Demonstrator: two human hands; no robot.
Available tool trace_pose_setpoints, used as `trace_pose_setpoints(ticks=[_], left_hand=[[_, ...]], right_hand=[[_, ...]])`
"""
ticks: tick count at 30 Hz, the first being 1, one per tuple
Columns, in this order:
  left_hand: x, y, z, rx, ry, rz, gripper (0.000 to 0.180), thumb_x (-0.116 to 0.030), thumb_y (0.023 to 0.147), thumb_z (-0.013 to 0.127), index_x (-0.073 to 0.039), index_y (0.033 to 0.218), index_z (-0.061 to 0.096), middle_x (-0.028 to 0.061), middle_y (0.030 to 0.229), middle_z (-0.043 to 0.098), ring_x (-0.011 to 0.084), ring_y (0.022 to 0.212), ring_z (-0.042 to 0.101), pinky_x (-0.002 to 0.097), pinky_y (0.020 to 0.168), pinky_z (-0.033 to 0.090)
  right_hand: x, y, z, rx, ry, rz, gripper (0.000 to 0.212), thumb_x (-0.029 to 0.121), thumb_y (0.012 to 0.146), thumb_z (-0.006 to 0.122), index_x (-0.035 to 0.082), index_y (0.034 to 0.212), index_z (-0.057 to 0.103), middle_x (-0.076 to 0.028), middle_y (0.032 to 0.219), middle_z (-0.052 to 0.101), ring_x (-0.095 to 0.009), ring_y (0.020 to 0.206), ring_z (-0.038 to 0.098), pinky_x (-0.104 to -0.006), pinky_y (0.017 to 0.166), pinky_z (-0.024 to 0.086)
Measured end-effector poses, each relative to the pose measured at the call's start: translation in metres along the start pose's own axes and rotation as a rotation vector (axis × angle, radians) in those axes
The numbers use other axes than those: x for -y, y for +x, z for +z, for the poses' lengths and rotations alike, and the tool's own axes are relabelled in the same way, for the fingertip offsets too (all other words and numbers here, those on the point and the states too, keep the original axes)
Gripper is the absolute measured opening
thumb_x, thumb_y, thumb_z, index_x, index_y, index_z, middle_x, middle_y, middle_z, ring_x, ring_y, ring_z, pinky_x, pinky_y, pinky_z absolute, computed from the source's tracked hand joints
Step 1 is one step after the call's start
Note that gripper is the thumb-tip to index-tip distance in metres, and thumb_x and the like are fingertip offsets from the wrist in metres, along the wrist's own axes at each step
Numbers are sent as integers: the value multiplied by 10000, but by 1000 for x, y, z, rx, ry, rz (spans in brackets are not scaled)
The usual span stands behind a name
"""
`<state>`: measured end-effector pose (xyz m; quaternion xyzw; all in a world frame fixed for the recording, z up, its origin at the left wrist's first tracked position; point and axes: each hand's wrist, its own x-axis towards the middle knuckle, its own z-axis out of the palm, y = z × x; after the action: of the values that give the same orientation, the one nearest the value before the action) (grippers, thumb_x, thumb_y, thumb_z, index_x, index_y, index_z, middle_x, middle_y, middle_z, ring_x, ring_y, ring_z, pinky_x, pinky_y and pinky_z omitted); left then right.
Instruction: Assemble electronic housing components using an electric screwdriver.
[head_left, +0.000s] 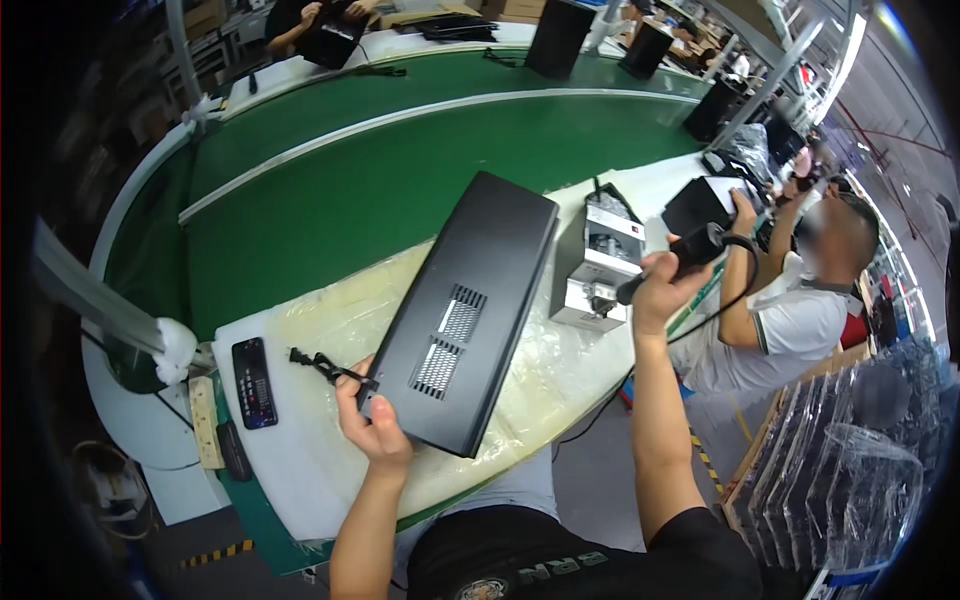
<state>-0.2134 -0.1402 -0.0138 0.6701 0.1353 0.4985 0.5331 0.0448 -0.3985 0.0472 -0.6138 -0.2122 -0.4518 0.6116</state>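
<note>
A flat black metal case (488,262) with two slotted vent patches lies tilted over the work surface. My left hand (375,425) grips its near left corner, the thumb pressed on the top. A short black cable with a plug (318,366) sticks out beside those fingers. On the right, my right hand (670,292) is closed around a black corded electric screwdriver (697,246), held up off the table and apart from the case. Its tip points left, toward a small grey box-shaped machine, seemingly a screw feeder (597,262), with an opening in its front.
A black remote-like keypad (255,383) and a power strip (206,422) lie at the left. Beyond runs a green conveyor (330,195) carrying black cases (560,38). A co-worker (800,310) sits close on my right. Wrapped panels (830,480) stand at lower right.
</note>
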Motion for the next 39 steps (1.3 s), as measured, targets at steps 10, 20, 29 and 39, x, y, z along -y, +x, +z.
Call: trace_pose_setpoints(ticks=[10, 20, 29, 39], left_hand=[[-9, 6, -16, 41, 45, 59, 349, -142, 822, 556, 87, 1086, 556, 227, 1031, 600, 325, 918, 613, 390, 844, 491], [-1, 4, -17, 50, 81, 68, 330, -127, 804, 591, 69, 1064, 539, 236, 1059, 616, 368, 934, 612, 411, 850, 495], [-6, 3, -21, 59, 103, 32, 336, -86, 784, 599, 63, 1079, 534, 231, 1061, 621, 377, 938, 607, 415, 848, 492], [-11, 1, -23, 59, 118, 14, 355, -84, 781, 624, 55, 1098, 542, 216, 1064, 628, 367, 914, 614, 402, 825, 501]], right_hand=[[173, 19, 58, 209, 351, 73, 599, 421, 969, 491, -37, 1326, 344, -153, 1066, 561, -129, 553, 540, -239, 517, 461], [279, -28, 160, 563, 648, 115, 836, 582, 919, 510, 33, 1454, 177, -196, 1139, 534, -141, 542, 547, -261, 466, 493], [268, -64, 178, 794, 873, 162, 798, 421, 888, 643, -12, 1398, 207, -220, 1146, 528, -183, 677, 616, -270, 581, 523], [262, -79, 184, 794, 1028, 195, 687, 420, 851, 704, -17, 1268, 377, -232, 1139, 541, -195, 699, 625, -280, 572, 541]])
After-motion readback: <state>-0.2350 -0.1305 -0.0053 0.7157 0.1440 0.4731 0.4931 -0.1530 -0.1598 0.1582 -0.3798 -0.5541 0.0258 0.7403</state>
